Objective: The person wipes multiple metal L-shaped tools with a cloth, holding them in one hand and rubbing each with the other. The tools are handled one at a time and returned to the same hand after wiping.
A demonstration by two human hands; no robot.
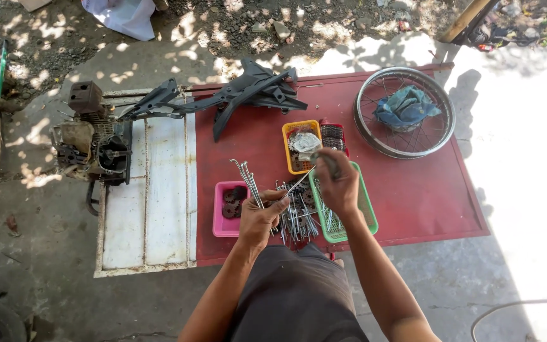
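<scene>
My left hand grips a bundle of thin metal spokes that fan up and to the left. My right hand holds a dark-handled tool, and a single spoke runs from it down toward the left hand. Below both hands lies a loose pile of spokes on the red table. A pink tray with dark round parts sits left of my left hand. A green tray lies under my right hand.
An orange tray and a red tray with small parts stand behind the hands. A spoked wheel rim with a blue rag lies far right. A black plastic frame part and an engine sit at left on a white panel.
</scene>
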